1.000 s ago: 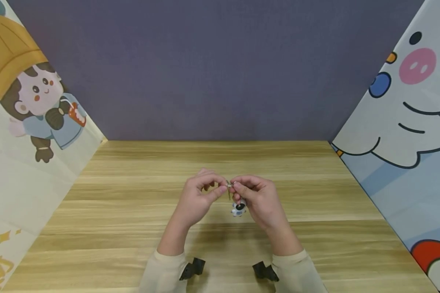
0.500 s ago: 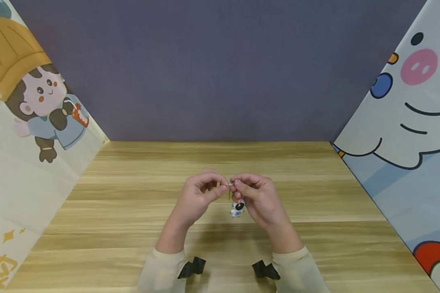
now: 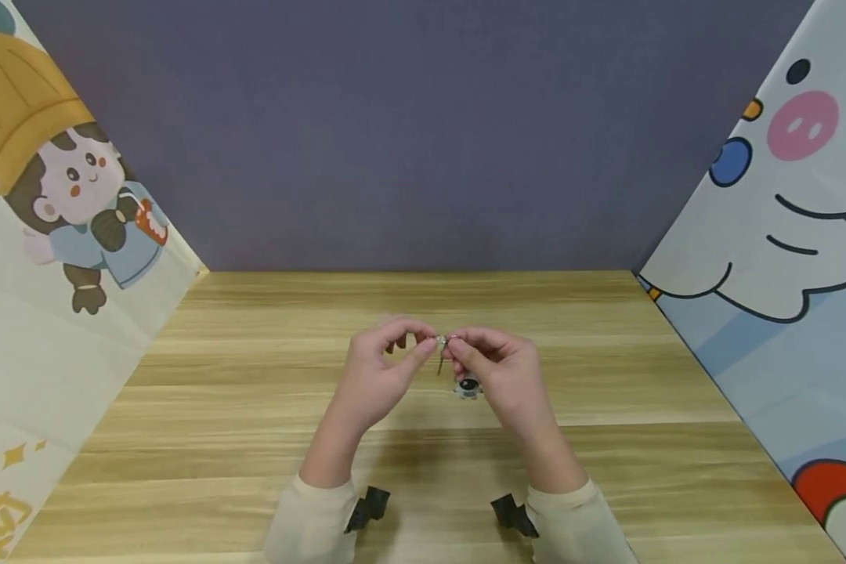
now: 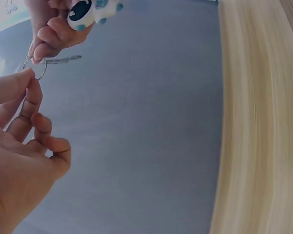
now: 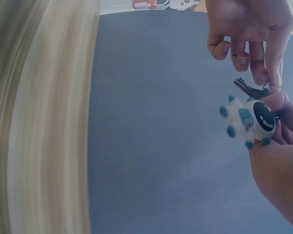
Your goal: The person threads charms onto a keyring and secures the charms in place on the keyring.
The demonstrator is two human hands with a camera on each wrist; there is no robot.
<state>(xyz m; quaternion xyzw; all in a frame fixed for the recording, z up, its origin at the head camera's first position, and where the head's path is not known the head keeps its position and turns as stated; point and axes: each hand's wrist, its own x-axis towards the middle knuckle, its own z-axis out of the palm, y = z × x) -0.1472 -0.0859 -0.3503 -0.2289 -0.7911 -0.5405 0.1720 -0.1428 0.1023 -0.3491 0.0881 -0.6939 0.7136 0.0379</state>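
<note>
A thin metal key ring [image 4: 44,73] is stretched between my two hands above the table. My left hand [image 3: 375,374] pinches one side of it between thumb and index finger, the other fingers loosely curled. The thumb and fingers of my right hand [image 3: 511,380] pinch the ring's other side. From the ring a silver key [image 4: 64,60] sticks out; in the head view it hangs down between the hands. A small white and teal astronaut figure [image 5: 254,119] with a dark visor dangles beside my right hand. Fingertips hide where key and ring meet.
Below the hands lies a wood-grain table [image 3: 254,439]. A grey-blue wall panel [image 3: 423,141] stands at its back edge. Cartoon-printed panels flank it on the left [image 3: 63,376] and right [image 3: 733,258]. A black wrist camera [image 3: 513,517] sits at each cuff.
Both hands have risen slightly farther from the body, still pinching the key ring. The astronaut figure has shifted up and a little right, partly behind the right hand's fingers.
</note>
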